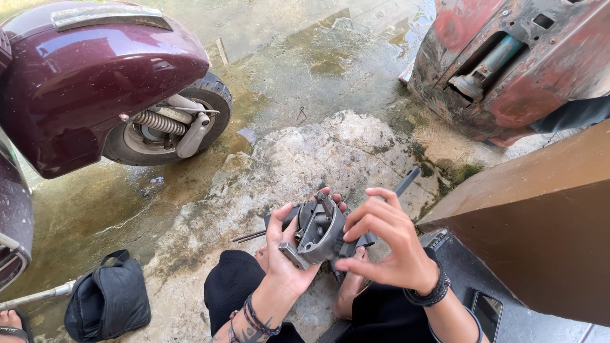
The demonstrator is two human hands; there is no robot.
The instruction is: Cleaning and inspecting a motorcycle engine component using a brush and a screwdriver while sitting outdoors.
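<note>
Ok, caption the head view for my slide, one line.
Left hand cradles a grey metal engine part, right hand working on it, beside a maroon scooter.
</note>
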